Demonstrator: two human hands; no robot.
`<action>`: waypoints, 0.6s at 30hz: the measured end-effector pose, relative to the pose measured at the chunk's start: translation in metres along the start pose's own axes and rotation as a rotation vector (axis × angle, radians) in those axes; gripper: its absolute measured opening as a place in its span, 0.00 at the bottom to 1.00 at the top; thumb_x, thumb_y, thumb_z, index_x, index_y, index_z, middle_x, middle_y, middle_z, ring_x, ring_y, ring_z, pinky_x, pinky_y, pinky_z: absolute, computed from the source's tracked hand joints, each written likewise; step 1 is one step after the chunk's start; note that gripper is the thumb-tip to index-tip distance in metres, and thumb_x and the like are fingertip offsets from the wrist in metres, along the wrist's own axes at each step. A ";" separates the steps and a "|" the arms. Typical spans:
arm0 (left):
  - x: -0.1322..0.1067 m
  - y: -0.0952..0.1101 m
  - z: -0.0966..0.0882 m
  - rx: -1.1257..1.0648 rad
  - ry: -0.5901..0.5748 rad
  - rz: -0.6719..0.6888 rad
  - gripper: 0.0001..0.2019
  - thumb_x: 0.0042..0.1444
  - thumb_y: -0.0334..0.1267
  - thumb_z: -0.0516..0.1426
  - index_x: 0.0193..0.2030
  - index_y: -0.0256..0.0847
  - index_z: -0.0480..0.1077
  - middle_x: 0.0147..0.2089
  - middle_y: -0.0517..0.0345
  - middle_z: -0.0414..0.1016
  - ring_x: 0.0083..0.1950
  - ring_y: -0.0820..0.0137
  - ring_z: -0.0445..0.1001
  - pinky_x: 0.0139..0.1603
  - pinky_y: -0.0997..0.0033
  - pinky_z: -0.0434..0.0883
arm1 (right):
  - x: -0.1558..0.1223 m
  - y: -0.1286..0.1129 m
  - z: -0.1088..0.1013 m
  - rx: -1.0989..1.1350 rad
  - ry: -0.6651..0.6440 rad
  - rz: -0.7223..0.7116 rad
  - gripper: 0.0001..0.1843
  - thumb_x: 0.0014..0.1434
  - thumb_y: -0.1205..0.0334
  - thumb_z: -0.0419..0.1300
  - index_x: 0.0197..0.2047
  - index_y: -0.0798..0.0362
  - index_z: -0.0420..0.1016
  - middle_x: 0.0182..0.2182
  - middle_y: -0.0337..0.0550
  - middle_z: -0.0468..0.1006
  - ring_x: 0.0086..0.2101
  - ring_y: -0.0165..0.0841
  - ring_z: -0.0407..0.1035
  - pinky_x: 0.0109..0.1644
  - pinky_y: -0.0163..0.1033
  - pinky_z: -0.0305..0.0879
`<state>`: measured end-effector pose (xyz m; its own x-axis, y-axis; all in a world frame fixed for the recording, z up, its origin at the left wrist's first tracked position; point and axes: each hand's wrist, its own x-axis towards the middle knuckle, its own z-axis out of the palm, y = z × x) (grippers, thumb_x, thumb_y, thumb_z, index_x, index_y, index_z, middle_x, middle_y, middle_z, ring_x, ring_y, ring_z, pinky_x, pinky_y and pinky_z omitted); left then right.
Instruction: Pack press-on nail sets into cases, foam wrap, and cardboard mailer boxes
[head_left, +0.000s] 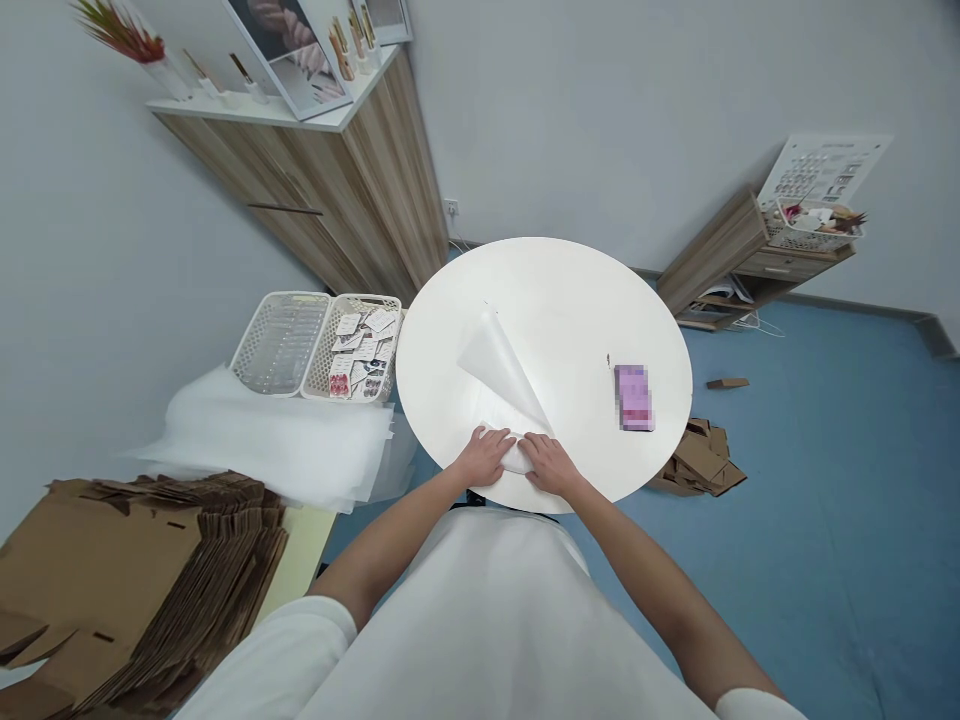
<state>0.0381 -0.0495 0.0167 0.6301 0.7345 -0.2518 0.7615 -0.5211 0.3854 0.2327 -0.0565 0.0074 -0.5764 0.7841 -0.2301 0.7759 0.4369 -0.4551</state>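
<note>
A thin white translucent packing foam sheet point(504, 362) lies on the round white table point(600, 290), its far part folded over at a slant. Its near end is rolled into a flat white bundle point(516, 459) close to the table's front edge. My left hand point(482, 456) grips the left end of this bundle, fingers curled over the top. At the right end my right hand point(550, 463) does the same, its fingertips close to those of the left. What lies inside the bundle, if anything, is hidden by the foam.
To the right on the table is a purple, blurred-out object point(634, 398). White baskets point(352, 300) with small cards and clear packs stand left, beside stacked foam sheets point(277, 435) and flattened cardboard boxes point(150, 580). Cardboard pieces point(701, 460) lie on the blue floor.
</note>
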 end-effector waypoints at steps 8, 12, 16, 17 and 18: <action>0.019 -0.014 -0.016 -0.170 0.019 -0.106 0.22 0.50 0.48 0.50 0.51 0.45 0.60 0.55 0.52 0.60 0.56 0.60 0.58 0.55 0.58 0.53 | 0.015 0.022 -0.022 0.352 -0.080 0.082 0.24 0.48 0.61 0.54 0.51 0.53 0.62 0.48 0.47 0.65 0.47 0.39 0.61 0.50 0.43 0.57; 0.032 -0.025 -0.023 -0.328 -0.013 -0.208 0.19 0.55 0.49 0.45 0.51 0.45 0.61 0.50 0.56 0.67 0.49 0.65 0.65 0.48 0.66 0.61 | 0.024 0.030 -0.033 0.526 -0.087 0.284 0.17 0.54 0.57 0.48 0.46 0.49 0.67 0.47 0.43 0.68 0.45 0.36 0.63 0.48 0.42 0.58; 0.045 -0.036 -0.023 -0.373 -0.009 -0.299 0.18 0.54 0.46 0.47 0.51 0.44 0.60 0.48 0.56 0.69 0.47 0.65 0.67 0.44 0.69 0.64 | 0.032 0.036 -0.036 0.594 -0.094 0.366 0.20 0.56 0.51 0.45 0.47 0.48 0.67 0.47 0.43 0.69 0.46 0.37 0.63 0.48 0.43 0.59; 0.048 -0.038 -0.022 -0.370 0.002 -0.330 0.19 0.54 0.45 0.48 0.51 0.44 0.60 0.48 0.55 0.68 0.48 0.65 0.67 0.45 0.69 0.64 | 0.034 0.038 -0.036 0.601 -0.078 0.379 0.22 0.56 0.50 0.45 0.50 0.47 0.65 0.50 0.43 0.67 0.48 0.38 0.62 0.49 0.43 0.58; 0.052 -0.039 -0.021 -0.361 0.015 -0.359 0.19 0.53 0.45 0.49 0.52 0.43 0.59 0.49 0.55 0.68 0.49 0.65 0.66 0.45 0.69 0.64 | 0.036 0.039 -0.035 0.604 -0.053 0.397 0.23 0.56 0.49 0.45 0.53 0.47 0.62 0.52 0.42 0.65 0.50 0.38 0.60 0.51 0.43 0.57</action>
<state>0.0380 0.0179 0.0071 0.3337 0.8474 -0.4130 0.8269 -0.0528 0.5599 0.2516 0.0044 0.0113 -0.3038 0.8042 -0.5109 0.6609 -0.2084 -0.7210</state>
